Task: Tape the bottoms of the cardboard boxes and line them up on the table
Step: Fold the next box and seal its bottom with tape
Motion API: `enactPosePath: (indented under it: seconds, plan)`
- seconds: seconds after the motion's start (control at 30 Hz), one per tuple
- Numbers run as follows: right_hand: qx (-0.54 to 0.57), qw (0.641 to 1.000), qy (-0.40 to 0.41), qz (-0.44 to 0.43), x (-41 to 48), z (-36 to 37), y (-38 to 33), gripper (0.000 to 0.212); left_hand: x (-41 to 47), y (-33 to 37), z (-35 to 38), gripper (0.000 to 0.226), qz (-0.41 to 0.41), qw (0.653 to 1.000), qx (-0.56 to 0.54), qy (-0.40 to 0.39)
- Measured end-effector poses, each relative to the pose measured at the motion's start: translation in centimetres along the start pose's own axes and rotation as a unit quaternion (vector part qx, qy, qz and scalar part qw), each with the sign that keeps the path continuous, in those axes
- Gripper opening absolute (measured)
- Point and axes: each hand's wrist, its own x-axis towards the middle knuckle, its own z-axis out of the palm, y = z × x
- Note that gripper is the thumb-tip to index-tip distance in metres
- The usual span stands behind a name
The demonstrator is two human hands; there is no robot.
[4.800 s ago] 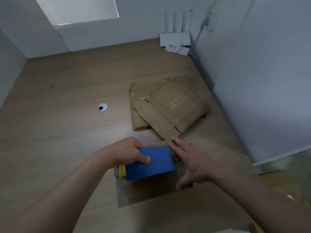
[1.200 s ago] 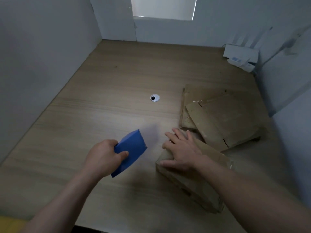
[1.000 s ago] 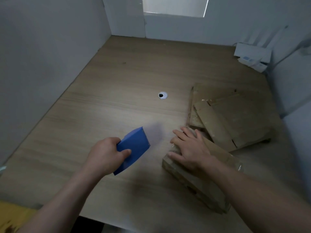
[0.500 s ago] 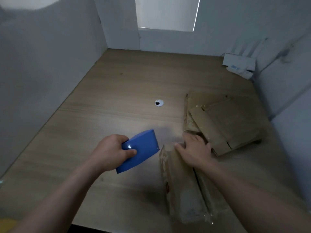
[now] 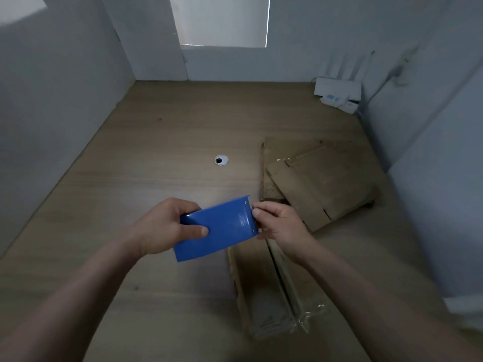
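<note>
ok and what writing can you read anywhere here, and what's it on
On the blue tape dispenser: one short raised word near its front edge, too blurred to quote.
On the white devices in the far corner: small blue labels, too small to read.
On the cardboard box and the flat cardboard stack: no print shows.

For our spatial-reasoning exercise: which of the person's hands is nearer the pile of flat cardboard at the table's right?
Right. The right hand, pinching the blue dispenser, sits just before the flat cardboard pile; the left hand grips the dispenser's other end, farther left.
</note>
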Motion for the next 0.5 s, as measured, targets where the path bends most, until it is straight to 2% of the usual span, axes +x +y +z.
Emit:
enactPosePath:
  seconds: [0.07, 0.13, 0.17, 0.23, 0.27, 0.33, 0.4, 0.5]
  plan:
    - [-0.029, 0.997, 0.059, -0.027, -0.1, -0.7, 0.7, 0.018, 0.2, 0.1, 0.3, 0.012, -0.004, 1.0, -0.005, 0.009]
    - [-0.139, 0.972, 0.14, -0.129, -1.5, -2.3, 2.6, 0.024, 0.2, -0.1, 0.6, 0.014, -0.012, 0.999, -0.019, 0.023]
    - [-0.241, 0.938, 0.133, -0.21, -2.7, -3.4, 4.0, 0.033, 0.0, -0.2, 0.8, 0.015, -0.016, 0.999, -0.029, 0.03]
    - [-0.443, 0.834, 0.01, -0.329, -5.0, -5.0, 7.9, 0.054, -0.1, -0.5, 1.2, 0.015, -0.023, 0.998, -0.036, 0.038]
    - [-0.512, 0.786, -0.059, -0.341, -6.1, -5.4, 9.8, 0.064, -0.2, -0.6, 1.5, 0.014, -0.024, 0.998, -0.035, 0.039]
    - [-0.598, 0.72, -0.146, -0.321, -7.2, -5.5, 12.5, 0.084, -0.2, -0.4, 2.1, 0.013, -0.027, 0.998, -0.032, 0.045]
    - [-0.635, 0.693, -0.168, -0.297, -7.1, -4.6, 13.2, 0.093, -0.1, -0.3, 2.6, 0.015, -0.034, 0.997, -0.031, 0.057]
    - [-0.652, 0.687, -0.182, -0.263, -7.0, -3.4, 12.7, 0.097, -0.6, 0.2, 3.3, 0.018, -0.04, 0.996, -0.036, 0.068]
